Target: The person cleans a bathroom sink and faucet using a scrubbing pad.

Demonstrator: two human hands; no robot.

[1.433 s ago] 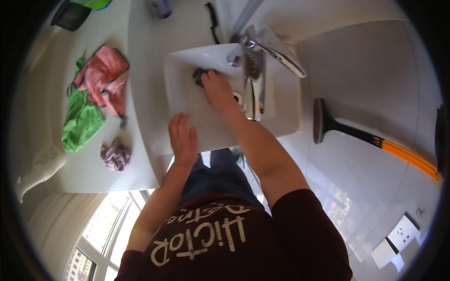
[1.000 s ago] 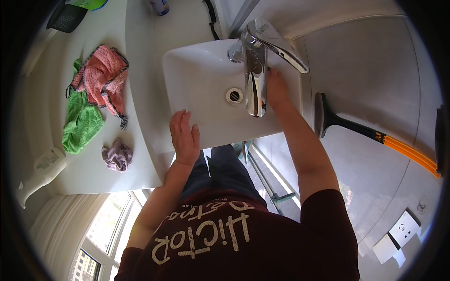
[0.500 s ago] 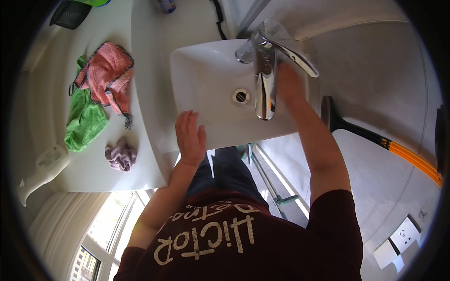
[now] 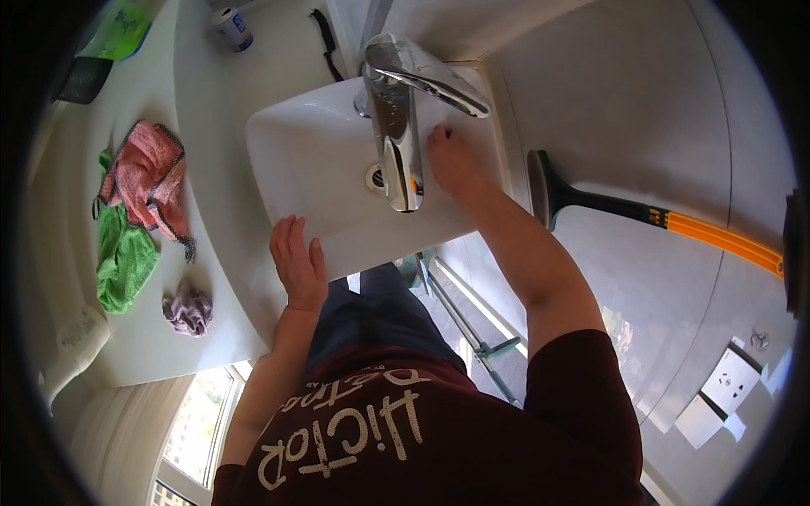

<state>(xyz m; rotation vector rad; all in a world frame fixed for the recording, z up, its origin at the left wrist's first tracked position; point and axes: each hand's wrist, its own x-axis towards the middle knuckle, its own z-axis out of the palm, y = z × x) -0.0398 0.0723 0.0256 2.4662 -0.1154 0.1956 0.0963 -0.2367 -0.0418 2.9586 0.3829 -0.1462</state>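
— Over the white rectangular ceramic basin (image 4: 316, 181), where do the hands sit?

— Well apart. The left hand (image 4: 297, 263) lies flat on the near rim, fingers spread and gripping nothing. The right hand (image 4: 451, 160) rests on the basin's far right edge, just beside the chrome tap (image 4: 396, 139); its fingers are curled down against the ceramic, and I cannot tell whether anything is under them.

— Anything inside the basin?

— Only the round metal drain (image 4: 375, 177), partly covered by the tap's spout. The long chrome lever (image 4: 430, 80) points out to the right, above the right hand.

— And on the white desk (image 4: 211, 101) to the left?

— A pink cloth with a dark border (image 4: 148, 181) lies partly over a green cloth (image 4: 122, 253). Near them is a small crumpled mauve rag (image 4: 189, 308). A white spray bottle (image 4: 76, 341) lies at the desk's near left end, and a small cylindrical tub with a blue label (image 4: 230, 27) stands at the far end.

— On the right?

— A black squeegee with an orange handle (image 4: 675, 223) lies against the pale tiled wall (image 4: 641, 126), near the right forearm.
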